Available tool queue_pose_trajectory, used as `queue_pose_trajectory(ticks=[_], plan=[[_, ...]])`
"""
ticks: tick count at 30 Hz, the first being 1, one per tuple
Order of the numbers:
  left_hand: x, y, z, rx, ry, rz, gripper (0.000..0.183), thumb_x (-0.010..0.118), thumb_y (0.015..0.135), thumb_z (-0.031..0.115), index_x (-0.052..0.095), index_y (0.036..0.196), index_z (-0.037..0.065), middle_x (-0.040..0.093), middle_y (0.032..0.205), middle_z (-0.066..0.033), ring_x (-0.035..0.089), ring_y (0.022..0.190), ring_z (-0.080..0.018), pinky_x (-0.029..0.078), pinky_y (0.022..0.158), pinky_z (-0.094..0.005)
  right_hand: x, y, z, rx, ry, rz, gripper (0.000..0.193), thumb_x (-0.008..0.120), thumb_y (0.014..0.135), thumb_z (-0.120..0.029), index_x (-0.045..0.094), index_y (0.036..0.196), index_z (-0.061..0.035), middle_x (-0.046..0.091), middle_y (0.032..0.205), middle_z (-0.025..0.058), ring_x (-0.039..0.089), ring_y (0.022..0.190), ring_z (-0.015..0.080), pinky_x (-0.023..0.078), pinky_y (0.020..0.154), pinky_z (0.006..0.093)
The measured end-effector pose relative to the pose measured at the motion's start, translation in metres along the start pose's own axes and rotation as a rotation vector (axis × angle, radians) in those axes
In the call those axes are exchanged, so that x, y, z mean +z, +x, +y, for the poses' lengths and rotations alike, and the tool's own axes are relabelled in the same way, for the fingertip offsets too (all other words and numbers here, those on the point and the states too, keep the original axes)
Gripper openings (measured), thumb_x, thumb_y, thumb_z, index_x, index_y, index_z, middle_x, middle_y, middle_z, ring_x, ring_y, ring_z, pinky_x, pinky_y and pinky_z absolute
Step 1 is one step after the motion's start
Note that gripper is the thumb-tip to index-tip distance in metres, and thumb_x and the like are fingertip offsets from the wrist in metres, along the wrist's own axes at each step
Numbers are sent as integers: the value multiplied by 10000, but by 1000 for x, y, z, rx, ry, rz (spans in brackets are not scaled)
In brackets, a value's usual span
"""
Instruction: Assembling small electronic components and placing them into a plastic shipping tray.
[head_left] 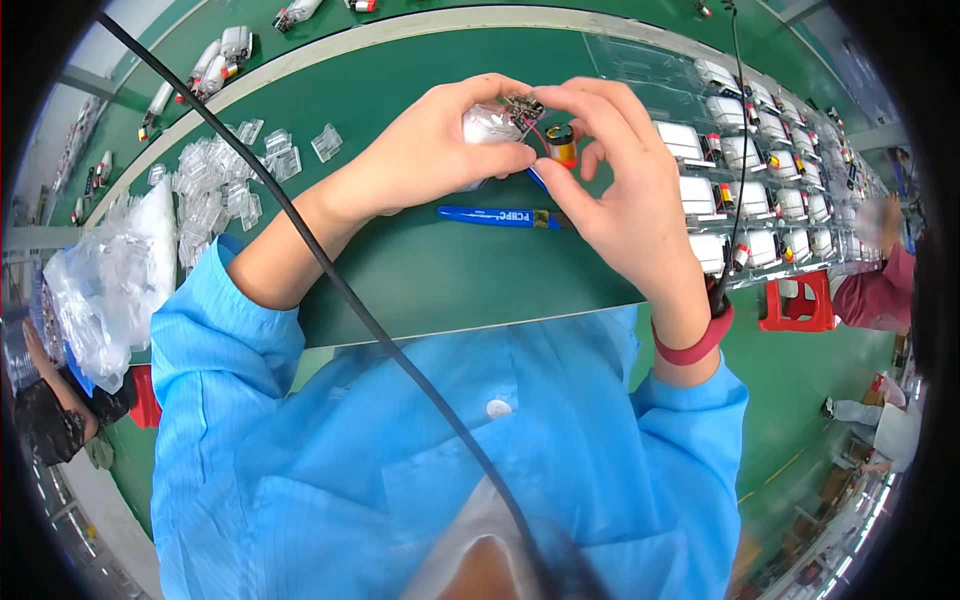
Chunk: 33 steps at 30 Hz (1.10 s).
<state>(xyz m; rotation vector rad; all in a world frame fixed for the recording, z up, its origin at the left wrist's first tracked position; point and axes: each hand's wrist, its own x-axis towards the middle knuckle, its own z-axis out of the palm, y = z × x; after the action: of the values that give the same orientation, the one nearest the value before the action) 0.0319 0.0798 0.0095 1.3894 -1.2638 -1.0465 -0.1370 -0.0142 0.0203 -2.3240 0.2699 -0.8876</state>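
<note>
1 white device [487, 126] in left grip [432, 143]; right grip [622, 165] at circuit board [523, 110], hold unclear

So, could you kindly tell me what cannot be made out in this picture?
All in the head view:
- Underside of the white unit: hidden by the left hand.
- Board: its parts are too small to tell apart.
- Right end of the blue tool: hidden behind the right hand.
- Top unit: cut off by the upper edge.
</note>
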Motion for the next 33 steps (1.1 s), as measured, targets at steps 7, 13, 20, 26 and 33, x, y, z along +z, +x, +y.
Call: queue_pose_trajectory(ticks=[7,13,20,26,33], plan=[[-3,-3,-10,60,-99,12,393,646,818,92,507,1179,21,594,1008,-38,553,920,-96,450,800,-225,-2,7,-13,-33,-169,86,329,619,742,33,598,1053,-71,528,1062,97,587,760,213,498,617,290],[12,-11,-13,141,-321,126,412,609,856,76,423,1215,-7,584,964,-64,541,792,-103,461,728,-237,24,-16,5,-46,-244,226,173,662,741,-16,622,904,-62,541,953,93,569,816,229,469,647,281],[9,-8,-14,52,-622,89,454,618,842,106,419,1220,-47,567,848,-42,529,694,-90,453,632,-237,22,-1,-1,570,699,200,297,659,832,-112,574,1092,2,531,1135,91,533,1032,173,468,849,291],[9,-9,-16,10,-696,-12,445,622,830,98,416,1198,-43,567,851,-42,533,693,-101,453,635,-250,24,-7,3,534,793,212,397,666,814,-66,530,1177,17,537,1150,120,576,1000,184,482,831,293],[9,-7,-27,66,-611,34,418,621,820,78,428,1180,-11,575,919,-47,533,754,-104,455,676,-242,23,-16,2,538,678,155,289,654,817,-57,569,1079,28,623,992,88,605,912,150,495,773,274]])
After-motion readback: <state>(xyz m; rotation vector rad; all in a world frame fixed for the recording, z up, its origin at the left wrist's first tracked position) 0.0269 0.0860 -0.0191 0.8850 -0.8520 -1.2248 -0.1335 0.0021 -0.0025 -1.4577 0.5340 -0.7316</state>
